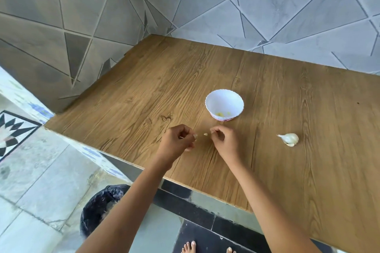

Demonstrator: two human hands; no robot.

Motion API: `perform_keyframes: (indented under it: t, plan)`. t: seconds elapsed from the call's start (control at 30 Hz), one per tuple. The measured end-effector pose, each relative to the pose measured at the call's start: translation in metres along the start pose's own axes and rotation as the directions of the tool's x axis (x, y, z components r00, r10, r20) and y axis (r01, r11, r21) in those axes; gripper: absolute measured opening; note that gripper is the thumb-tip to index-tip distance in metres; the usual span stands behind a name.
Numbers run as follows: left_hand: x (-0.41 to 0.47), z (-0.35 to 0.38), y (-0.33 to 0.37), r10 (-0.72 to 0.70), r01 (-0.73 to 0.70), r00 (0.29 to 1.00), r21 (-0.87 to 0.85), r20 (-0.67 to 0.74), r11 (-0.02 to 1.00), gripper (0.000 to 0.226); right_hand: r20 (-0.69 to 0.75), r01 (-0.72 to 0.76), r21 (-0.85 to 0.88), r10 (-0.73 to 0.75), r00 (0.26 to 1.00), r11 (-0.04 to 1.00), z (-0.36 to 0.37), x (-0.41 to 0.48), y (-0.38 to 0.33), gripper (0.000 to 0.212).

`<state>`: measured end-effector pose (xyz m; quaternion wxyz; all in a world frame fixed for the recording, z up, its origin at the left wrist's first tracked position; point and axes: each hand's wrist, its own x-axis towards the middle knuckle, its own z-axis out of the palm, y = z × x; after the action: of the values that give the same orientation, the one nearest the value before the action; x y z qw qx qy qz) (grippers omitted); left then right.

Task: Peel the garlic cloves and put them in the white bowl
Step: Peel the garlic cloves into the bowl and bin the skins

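Two forearms (127,201) reach past one black-lined bin (98,209) at 7 o'clock. The left hand (176,141) pinches one garlic clove (195,136). One pale scrap (205,134) sits just beside the right hand (225,139), whose fingers are curled; I cannot tell if it grasps anything. At 1 o'clock, one white bowl (222,98) holds a few yellowish peeled cloves (221,114). One garlic bulb (289,139) lies on the counter (308,170) at 3 o'clock.

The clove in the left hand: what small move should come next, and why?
Probably the right hand should drop the pale scrap it seems to pinch and pull more skin off the clove, which the left hand pinches; it looks whitish, unlike the yellow cloves in the white bowl.
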<state>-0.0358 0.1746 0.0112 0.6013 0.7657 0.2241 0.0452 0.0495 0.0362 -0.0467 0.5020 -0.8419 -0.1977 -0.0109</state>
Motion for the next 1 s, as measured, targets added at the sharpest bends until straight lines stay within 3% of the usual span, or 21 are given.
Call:
perform_keyframes:
  t: [0.23, 0.4, 0.53, 0.7, 0.83, 1.0]
  plan:
    - [-0.009, 0.029, 0.006, -0.022, 0.044, 0.992, -0.178, 0.125, 0.983, 0.006, -0.046, -0.112, 0.104, 0.118, 0.992, 0.988, -0.046, -0.050, -0.007, 0.016]
    - [-0.018, 0.065, 0.006, -0.059, 0.158, 0.945, -0.290, 0.322, 0.944, 0.012, 0.064, -0.244, 0.314, 0.237, 0.970, 0.917, -0.073, -0.072, -0.008, 0.021]
    - [-0.020, 0.084, 0.012, -0.050, 0.145, 0.926, -0.231, 0.374, 0.962, 0.010, 0.088, -0.357, 0.475, 0.360, 0.929, 0.804, -0.091, -0.079, -0.006, 0.014]
    - [-0.020, 0.092, 0.019, 0.067, -0.055, 0.918, -0.043, 0.391, 0.998, 0.011, 0.155, -0.441, 0.575, 0.438, 0.886, 0.689, -0.109, -0.077, -0.002, 0.007]
    - [-0.020, 0.094, 0.024, 0.067, -0.035, 0.901, -0.083, 0.428, 0.996, 0.009, 0.182, -0.438, 0.521, 0.406, 0.896, 0.733, -0.114, -0.073, 0.000, 0.009]
    - [-0.019, 0.096, 0.027, -0.022, 0.163, 0.894, -0.280, 0.448, 0.946, 0.011, 0.084, -0.313, 0.281, 0.301, 0.950, 0.907, -0.110, -0.071, 0.002, 0.015]
